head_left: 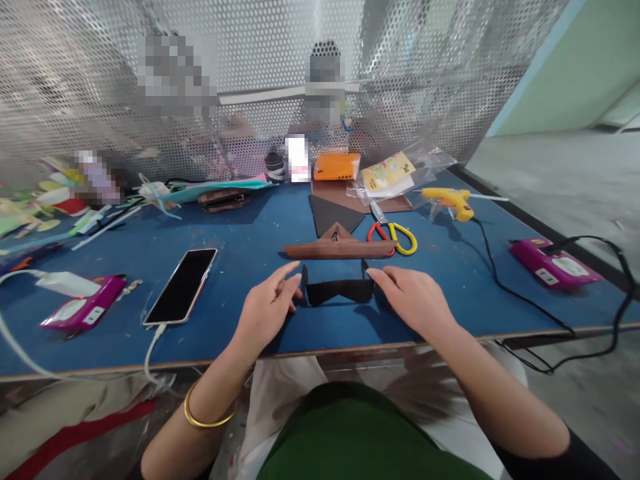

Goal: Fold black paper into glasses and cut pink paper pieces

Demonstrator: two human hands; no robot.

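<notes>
A flat black piece cut like a pair of glasses stands near the table's front edge, its two side strips bent away from me. At its left strip is my left hand, thumb and forefinger closed about the end and the other fingers curled. My right hand pinches the right strip between thumb and forefinger. Just beyond lies a long brown piece with a pointed, folded middle. Scissors with one red and one yellow handle loop lie behind its right end.
A phone on a cable and a purple packet lie left on the blue table. Rightward are a yellow glue gun and another purple packet. Dark sheet, orange box and perforated screen stand farther back.
</notes>
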